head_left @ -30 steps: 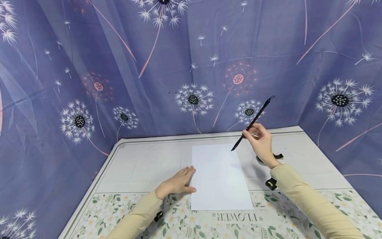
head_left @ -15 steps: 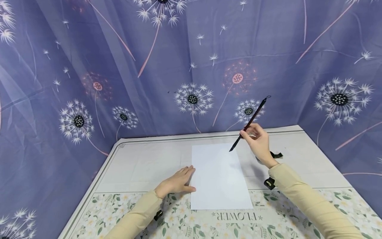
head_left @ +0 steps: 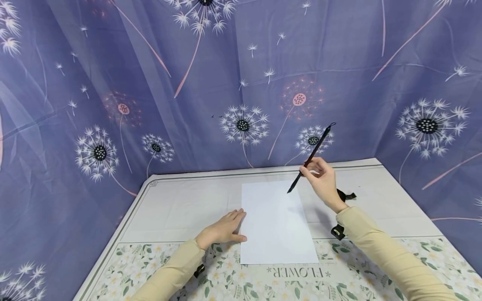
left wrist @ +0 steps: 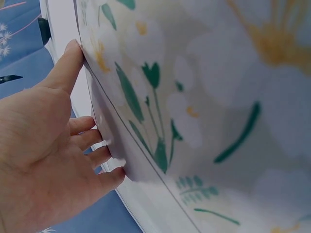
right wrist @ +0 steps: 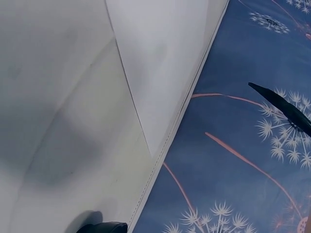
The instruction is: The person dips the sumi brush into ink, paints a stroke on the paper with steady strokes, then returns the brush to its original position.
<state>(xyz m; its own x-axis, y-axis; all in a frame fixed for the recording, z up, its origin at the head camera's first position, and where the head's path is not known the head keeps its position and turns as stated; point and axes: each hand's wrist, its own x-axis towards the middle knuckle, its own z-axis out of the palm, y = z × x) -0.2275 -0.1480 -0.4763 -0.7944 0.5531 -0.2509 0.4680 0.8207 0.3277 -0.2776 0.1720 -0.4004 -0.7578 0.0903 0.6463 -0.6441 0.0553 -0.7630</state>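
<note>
A dark brush point(head_left: 309, 158) with a loop at its upper end is pinched between the thumb and fingers of my right hand point(head_left: 323, 180). It slants, its dark tip above the upper right part of a white paper sheet point(head_left: 276, 225). My left hand point(head_left: 224, 228) rests flat at the sheet's left edge, fingers spread, fingertips on that edge. In the left wrist view my left hand point(left wrist: 53, 150) has its fingers extended. The right wrist view shows the brush tip point(right wrist: 277, 102) at the right; my right hand is almost wholly outside it.
A light cloth point(head_left: 180, 209) with a flowered front band covers the table, the word FLOWER printed upside down below the sheet. A purple curtain point(head_left: 211, 83) with dandelions stands behind and at both sides. Black straps point(head_left: 338, 232) show near the wrists.
My right hand has moved slightly left with the brush, and the brush tip has shifted left and a little toward the front. My left hand and the sheet look nearly unchanged.
</note>
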